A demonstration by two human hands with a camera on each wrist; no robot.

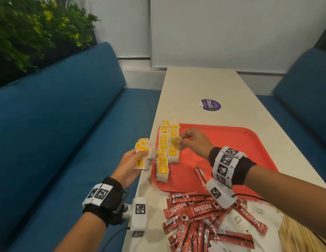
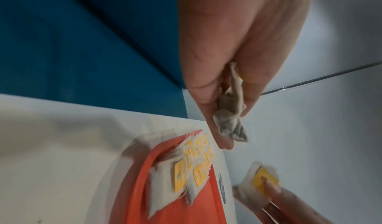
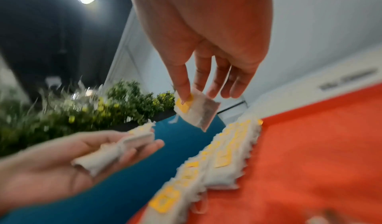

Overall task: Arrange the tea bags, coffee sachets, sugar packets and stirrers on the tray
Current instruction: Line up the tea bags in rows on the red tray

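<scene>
A red tray (image 1: 222, 142) lies on the white table, with two rows of yellow-tagged tea bags (image 1: 166, 148) along its left edge. My left hand (image 1: 135, 162) hovers just left of the tray and grips a bunch of tea bags (image 1: 144, 151) (image 2: 229, 121) (image 3: 115, 150). My right hand (image 1: 191, 140) is above the tray's left rows and pinches a single tea bag (image 1: 176, 142) (image 3: 194, 110) between thumb and forefinger, clear of the rows. One coffee sachet (image 1: 201, 176) lies on the tray near its front edge.
A heap of red coffee sachets (image 1: 198, 219) and white sugar packets (image 1: 253, 215) lies on the table in front of the tray, with wooden stirrers (image 1: 296, 235) at the right. Blue benches (image 1: 58, 133) flank the table. A purple sticker (image 1: 210, 104) sits beyond the tray.
</scene>
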